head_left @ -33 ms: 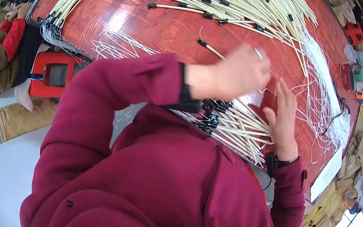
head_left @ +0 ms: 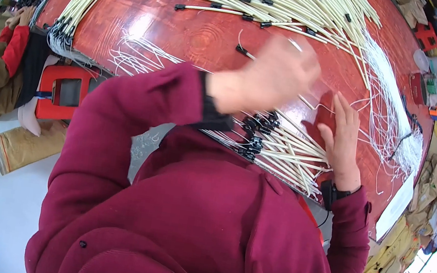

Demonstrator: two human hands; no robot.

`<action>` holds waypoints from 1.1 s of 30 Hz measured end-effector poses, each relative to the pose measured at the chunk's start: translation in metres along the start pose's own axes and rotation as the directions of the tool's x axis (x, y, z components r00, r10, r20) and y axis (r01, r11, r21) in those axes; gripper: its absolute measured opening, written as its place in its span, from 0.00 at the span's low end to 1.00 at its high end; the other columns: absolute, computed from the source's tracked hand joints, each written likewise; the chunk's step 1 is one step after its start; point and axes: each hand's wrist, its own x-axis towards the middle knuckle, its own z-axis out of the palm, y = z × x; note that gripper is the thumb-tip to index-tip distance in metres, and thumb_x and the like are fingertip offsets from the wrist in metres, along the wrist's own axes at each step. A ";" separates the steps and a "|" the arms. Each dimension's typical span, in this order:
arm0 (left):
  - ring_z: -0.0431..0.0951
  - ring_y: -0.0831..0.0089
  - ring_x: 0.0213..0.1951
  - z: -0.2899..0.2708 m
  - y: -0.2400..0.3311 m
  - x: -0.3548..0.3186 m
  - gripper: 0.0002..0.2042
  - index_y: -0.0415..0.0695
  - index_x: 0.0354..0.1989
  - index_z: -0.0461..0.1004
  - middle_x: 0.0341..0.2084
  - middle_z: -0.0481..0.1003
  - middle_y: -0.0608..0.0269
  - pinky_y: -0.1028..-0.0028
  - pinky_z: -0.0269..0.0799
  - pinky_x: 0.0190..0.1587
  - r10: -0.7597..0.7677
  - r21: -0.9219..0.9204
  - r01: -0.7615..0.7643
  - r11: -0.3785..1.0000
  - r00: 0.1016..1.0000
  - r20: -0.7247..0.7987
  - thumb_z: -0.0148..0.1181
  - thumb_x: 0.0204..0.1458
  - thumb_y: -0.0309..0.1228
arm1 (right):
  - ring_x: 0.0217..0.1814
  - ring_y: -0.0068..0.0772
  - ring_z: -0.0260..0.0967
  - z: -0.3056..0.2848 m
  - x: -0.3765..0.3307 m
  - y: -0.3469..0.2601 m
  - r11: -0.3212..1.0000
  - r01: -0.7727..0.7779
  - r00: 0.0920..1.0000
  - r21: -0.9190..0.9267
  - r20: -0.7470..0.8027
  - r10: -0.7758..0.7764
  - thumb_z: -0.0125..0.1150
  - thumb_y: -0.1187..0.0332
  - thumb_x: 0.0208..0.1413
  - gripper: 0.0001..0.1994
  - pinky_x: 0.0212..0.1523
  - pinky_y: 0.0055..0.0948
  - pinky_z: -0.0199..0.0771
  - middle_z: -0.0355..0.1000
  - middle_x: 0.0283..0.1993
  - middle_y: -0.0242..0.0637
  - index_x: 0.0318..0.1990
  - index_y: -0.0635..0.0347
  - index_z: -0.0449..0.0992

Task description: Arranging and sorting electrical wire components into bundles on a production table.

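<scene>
Head view: my left hand (head_left: 280, 73) shifted left above loose rod (head_left: 306, 102), exposing rod's right end more; grip blurred, cannot tell. Right hand (head_left: 344, 141) beside rod, grip wide.

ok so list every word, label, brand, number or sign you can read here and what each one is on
Nothing reads clearly.
Stacked yellow sacks, lower right: dark print, too small and blurred to read.
Flat white rectangular sheet on the red wooden table: no legible writing shows.
</scene>
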 end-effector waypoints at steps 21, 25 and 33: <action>0.72 0.80 0.26 -0.068 -0.075 -0.073 0.08 0.37 0.39 0.80 0.21 0.74 0.64 0.76 0.69 0.31 -0.663 -0.560 0.641 0.525 0.720 0.203 0.61 0.60 0.30 | 0.39 0.37 0.68 -0.025 -0.014 0.005 0.999 0.034 0.998 0.029 -0.048 -0.033 0.67 0.77 0.44 0.08 0.44 0.36 0.63 0.73 0.33 0.32 0.28 0.57 0.72; 0.71 0.84 0.26 -0.053 -0.043 -0.068 0.09 0.39 0.44 0.80 0.23 0.75 0.71 0.79 0.69 0.31 -0.458 -0.598 0.608 0.522 0.791 0.405 0.59 0.63 0.31 | 0.39 0.37 0.68 -0.032 -0.009 -0.009 0.997 0.061 0.995 0.052 -0.082 -0.057 0.68 0.78 0.43 0.08 0.44 0.35 0.63 0.73 0.34 0.32 0.28 0.57 0.73; 0.66 0.88 0.22 -0.071 -0.094 -0.085 0.09 0.44 0.48 0.80 0.23 0.72 0.75 0.82 0.60 0.23 -0.614 -0.561 0.645 0.518 0.738 0.282 0.59 0.64 0.31 | 0.41 0.36 0.69 -0.063 -0.035 -0.008 0.998 -0.029 0.997 0.051 -0.076 0.032 0.69 0.77 0.44 0.08 0.44 0.35 0.65 0.74 0.34 0.33 0.28 0.58 0.73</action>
